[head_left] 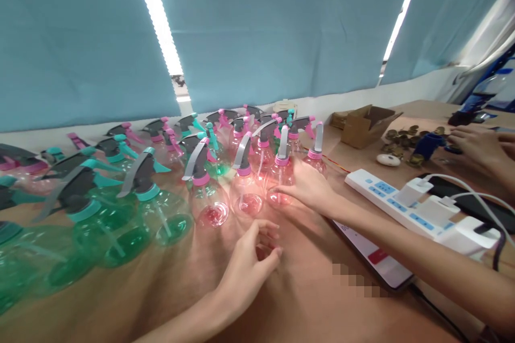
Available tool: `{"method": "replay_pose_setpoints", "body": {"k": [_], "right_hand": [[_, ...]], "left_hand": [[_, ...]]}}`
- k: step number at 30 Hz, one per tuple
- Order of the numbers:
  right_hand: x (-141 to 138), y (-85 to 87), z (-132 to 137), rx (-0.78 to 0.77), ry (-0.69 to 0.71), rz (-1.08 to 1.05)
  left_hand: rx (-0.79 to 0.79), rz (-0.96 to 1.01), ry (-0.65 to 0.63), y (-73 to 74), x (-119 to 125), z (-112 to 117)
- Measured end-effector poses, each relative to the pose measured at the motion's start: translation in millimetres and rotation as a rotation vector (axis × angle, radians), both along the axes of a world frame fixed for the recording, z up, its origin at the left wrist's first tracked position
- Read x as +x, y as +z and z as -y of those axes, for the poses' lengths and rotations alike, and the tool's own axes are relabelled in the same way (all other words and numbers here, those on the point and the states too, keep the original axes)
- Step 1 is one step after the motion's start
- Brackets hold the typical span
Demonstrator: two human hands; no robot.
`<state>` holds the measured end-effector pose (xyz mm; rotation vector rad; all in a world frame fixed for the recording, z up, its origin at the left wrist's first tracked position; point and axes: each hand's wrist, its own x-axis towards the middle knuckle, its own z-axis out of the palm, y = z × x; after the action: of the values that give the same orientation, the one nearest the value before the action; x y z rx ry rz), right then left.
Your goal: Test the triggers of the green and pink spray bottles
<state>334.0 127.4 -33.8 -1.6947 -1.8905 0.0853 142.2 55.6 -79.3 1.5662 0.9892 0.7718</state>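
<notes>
My right hand (311, 185) is around the right side of a clear pink spray bottle (280, 178) with a grey trigger head, which stands upright on the table. The thumb lies across its front; the other fingers are mostly hidden. My left hand (254, 257) hovers low in front of the row, fingers loosely curled, thumb apart, nothing between them. Nearest to it stand another pink spray bottle (246, 198) and a third pink one (208, 203). Partly hidden by my right hand is one more pink bottle (316, 158).
Green spray bottles (110, 230) crowd the left, with more pink ones behind. To the right lie a phone (374, 252), a white power strip (396, 203) with chargers, and a cardboard box (364, 126). Another person's hands (475, 142) work beside brass-coloured parts (406, 136).
</notes>
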Motion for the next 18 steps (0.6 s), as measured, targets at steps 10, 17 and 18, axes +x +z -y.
{"method": "replay_pose_setpoints", "body": {"k": [10,17,18], "right_hand": [[24.2,10.0,42.0,0.072,0.033,-0.122],[76.0,2.0,47.1,0.081,-0.167,-0.181],[80.1,-2.3,41.0,0.057,-0.169,-0.177]], "left_hand": [[0.075,-0.033,-0.079,-5.6,23.0,2.0],[0.043,0.0,-0.098,-4.2,32.5,-1.1],[0.055,-0.003,-0.099,-2.9,34.3,-1.3]]}}
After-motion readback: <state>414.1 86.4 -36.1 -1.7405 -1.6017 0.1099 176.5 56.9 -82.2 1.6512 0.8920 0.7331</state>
